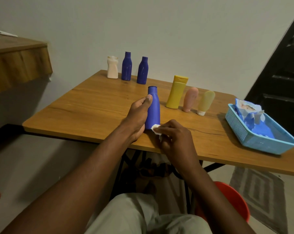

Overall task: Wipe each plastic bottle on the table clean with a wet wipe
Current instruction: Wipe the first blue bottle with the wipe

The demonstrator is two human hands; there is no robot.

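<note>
My left hand (138,115) grips a blue plastic bottle (153,108) standing near the front of the wooden table (85,105). My right hand (175,139) pinches a white wet wipe (155,128) against the bottle's lower right side. At the back stand a white bottle (112,67) and two dark blue bottles (126,66) (142,70). To the right are a yellow bottle (176,92), a pink tube (190,99) and a pale yellow tube (205,103), both tubes standing on their caps.
A light blue plastic basket (244,132) with a blue wipe packet (249,114) sits at the table's right edge. A wooden shelf (16,61) juts out at the left. A dark door (284,73) is at the right, a red chair (232,200) below me.
</note>
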